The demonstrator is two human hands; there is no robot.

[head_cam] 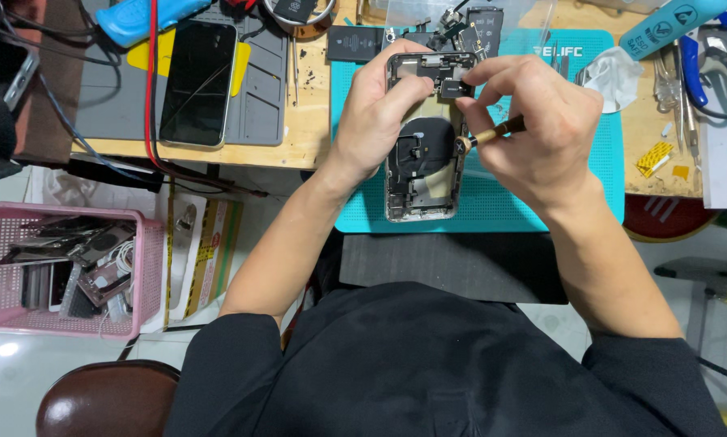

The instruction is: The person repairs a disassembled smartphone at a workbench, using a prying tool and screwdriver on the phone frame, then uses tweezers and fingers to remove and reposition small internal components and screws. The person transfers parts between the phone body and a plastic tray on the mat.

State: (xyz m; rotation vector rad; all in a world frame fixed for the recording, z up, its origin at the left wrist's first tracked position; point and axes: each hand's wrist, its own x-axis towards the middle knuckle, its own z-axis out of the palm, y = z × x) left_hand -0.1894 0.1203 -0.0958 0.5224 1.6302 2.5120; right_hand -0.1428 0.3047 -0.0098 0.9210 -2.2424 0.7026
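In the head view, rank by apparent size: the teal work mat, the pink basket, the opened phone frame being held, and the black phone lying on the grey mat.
1. teal work mat
2. pink basket
3. opened phone frame and black phone: look alike in size, so no ranking between them.

Wooden workbench (307,121) runs across the top, w/ a grey mat (258,97) at left and a teal mat (493,202) in the middle. Below it, a pale glossy tiled floor (7,380) catches bright overhead light (one glare spot near the lower left). Pink plastic basket (149,267) sits on the floor at left, a dark brown stool seat (104,400) at the bottom edge.
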